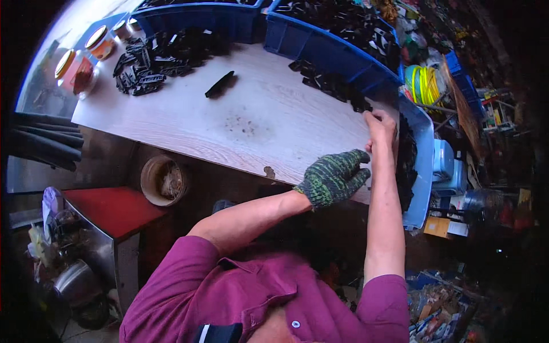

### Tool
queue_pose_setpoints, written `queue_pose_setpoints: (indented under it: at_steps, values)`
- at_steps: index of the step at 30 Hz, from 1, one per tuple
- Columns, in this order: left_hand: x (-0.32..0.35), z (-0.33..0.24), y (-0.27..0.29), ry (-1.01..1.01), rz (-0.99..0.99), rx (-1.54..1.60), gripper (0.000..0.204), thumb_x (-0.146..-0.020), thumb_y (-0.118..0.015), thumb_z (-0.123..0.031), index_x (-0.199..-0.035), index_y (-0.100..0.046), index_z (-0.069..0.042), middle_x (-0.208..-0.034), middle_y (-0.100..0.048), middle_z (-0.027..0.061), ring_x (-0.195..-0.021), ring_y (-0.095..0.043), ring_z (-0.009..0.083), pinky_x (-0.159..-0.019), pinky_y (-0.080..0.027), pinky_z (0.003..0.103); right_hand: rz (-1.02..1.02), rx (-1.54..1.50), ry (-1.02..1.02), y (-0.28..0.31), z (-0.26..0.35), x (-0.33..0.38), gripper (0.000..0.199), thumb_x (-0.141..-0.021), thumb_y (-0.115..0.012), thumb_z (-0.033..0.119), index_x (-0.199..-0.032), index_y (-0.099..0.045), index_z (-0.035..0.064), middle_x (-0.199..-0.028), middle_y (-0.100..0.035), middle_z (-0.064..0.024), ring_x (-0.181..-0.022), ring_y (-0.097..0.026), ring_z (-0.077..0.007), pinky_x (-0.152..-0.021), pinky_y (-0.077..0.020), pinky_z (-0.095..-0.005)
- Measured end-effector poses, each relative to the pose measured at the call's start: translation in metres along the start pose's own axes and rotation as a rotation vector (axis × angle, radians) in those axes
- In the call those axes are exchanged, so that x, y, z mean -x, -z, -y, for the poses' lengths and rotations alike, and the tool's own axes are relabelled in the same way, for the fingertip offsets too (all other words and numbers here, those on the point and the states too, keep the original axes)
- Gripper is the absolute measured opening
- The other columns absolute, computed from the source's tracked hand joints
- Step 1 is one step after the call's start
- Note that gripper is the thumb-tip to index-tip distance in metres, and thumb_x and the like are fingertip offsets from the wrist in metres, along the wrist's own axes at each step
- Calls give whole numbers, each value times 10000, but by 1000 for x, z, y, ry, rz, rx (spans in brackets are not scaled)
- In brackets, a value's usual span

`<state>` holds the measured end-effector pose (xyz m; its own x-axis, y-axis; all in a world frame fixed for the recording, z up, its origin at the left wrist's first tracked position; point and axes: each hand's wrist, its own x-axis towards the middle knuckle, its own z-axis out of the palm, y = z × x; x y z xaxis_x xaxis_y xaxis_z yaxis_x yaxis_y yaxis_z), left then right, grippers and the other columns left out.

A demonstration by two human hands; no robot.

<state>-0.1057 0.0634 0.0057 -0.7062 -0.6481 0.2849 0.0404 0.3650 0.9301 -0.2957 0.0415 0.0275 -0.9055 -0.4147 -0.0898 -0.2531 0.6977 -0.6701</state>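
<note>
My right hand [382,129] is bare, its fingers curled together at the right end of a row of black plastic parts [326,83]. What sits between those fingertips, if anything, is too small to make out. Close by on the left, my left hand [336,177] wears a green and black knitted glove. Its fingers are apart and point right, over the table's near edge, with nothing seen in them. A single long black part [220,84] lies alone on the pale wood-grain table [189,117].
A heap of black parts [146,66] and jars [74,71] occupy the table's left. Blue crates [320,48] of parts line its back. A light blue bin [420,166] stands right of my right arm. A bucket [164,180] and red-topped cabinet [114,210] are lower left.
</note>
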Motion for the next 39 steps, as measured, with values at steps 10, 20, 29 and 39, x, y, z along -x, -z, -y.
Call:
queue_pose_setpoints:
  at_steps: [10,20,29,39]
  values:
    - [-5,12,-6,-56,-188,180,378,-901,-659,-207,-1239,-595,-51,-1052,-661,210,-940,-662,344,-805,-531,405,85,-227,24,10,-27,-1,363,-907,-606,328,-967,-644,-27,-569,-547,-95,-431,-549,-197,-368,-469,-369]
    - [-33,34,47,-74,-86,-84,275,-894,-638,-148,-1152,-661,-56,-1077,-677,188,-990,-654,359,-847,-525,416,572,-667,134,4,-39,85,268,-972,-577,321,-847,-581,84,-490,-399,20,-373,-366,-100,-347,-373,-281]
    - [-27,38,47,119,-171,47,283,-898,-621,-233,-1135,-627,-78,-1002,-682,194,-937,-642,399,-791,-513,474,447,-651,166,-4,-23,108,249,-928,-664,305,-906,-658,58,-541,-466,59,-399,-352,-38,-386,-247,-213]
    - [-8,15,95,122,-185,-399,426,-886,-664,-351,-1192,-619,-58,-1091,-666,194,-1059,-638,332,-951,-484,422,379,-723,196,-14,-30,125,253,-961,-595,310,-862,-557,80,-511,-382,61,-395,-345,-60,-391,-328,-231]
